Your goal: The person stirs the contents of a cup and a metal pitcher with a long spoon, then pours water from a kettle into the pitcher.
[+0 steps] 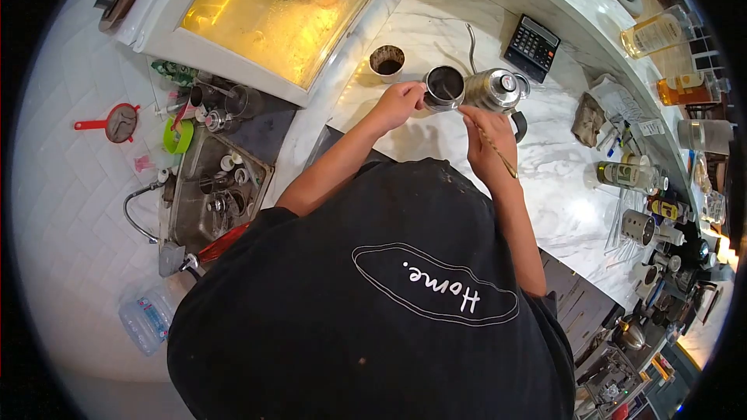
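- The left hand [401, 103] is closed around the wall of a small round steel cup [444, 87], dark inside, just above the centre of the frame; the grip is wrapped fully around it.
- The right hand [486, 134] is pinched shut on a thin twisted golden rod [503, 157]. The rod's upper end is pointed at the cup's rim; whether it dips inside cannot be told.
- The cup is judged stiff, light and smooth-walled, likely slippery when wet, and best taken around the wall. The rod is judged slim and rigid, best pinched along its shaft.
- A polished steel gooseneck kettle [498, 89] is stood just right of the cup on the white marbled counter [436, 39], and the right hand is crowded by it.
- A second round cup with dark contents [387, 61] is set near, to the upper left of the hands.
- A black calculator [532, 45] lies to the upper right, and a steel sink [180, 210] crowded with small vessels is seen at the left, well apart.
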